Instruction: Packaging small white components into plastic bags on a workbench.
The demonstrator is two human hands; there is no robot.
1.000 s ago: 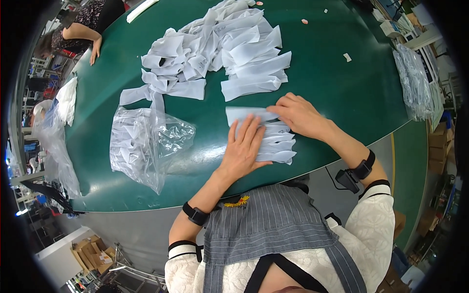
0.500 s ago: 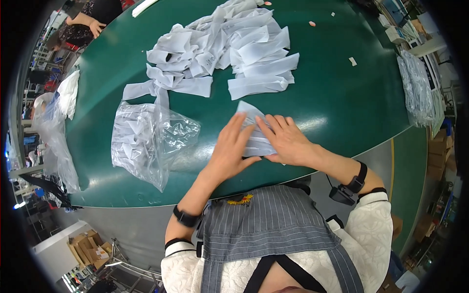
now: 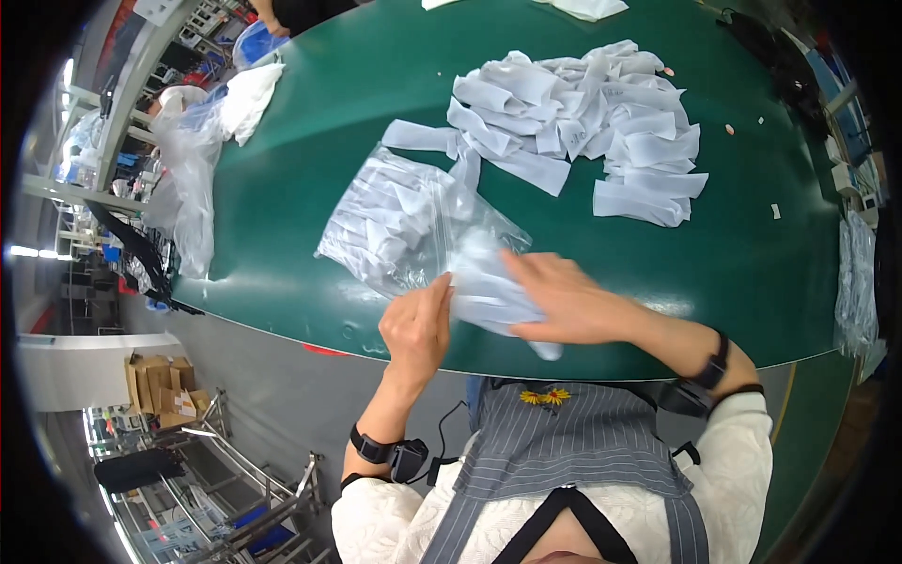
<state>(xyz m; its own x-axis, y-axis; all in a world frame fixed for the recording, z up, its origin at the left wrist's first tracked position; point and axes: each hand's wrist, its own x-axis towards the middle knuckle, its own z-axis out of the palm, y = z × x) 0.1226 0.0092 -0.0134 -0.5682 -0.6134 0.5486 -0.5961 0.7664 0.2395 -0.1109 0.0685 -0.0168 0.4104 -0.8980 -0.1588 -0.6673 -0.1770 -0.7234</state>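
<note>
A clear plastic bag (image 3: 434,246) lies on the green table, with folded white fabric pieces (image 3: 376,209) inside its left part. My left hand (image 3: 414,324) pinches the edge of the bag near its mouth. On the bag's right side, my right hand (image 3: 573,299), blurred by motion, grips a bundle of white fabric pieces (image 3: 489,296) between thumb and fingers. The bundle sits at the bag's mouth; how far it is inside cannot be made out. Behind the hands is a large loose heap of similar white pieces (image 3: 564,113).
The green table (image 3: 319,122) has small scraps at its right. Clear plastic wrapping (image 3: 193,202) hangs over its left edge, beside a white bundle (image 3: 251,101). More plastic bags (image 3: 857,282) are at the right edge. Another person's hand (image 3: 272,23) shows at the far left.
My left hand has let go of the fabric bundle and taken the bag's edge. My right hand has brought the bundle to the bag's mouth. The whole view has shifted left.
</note>
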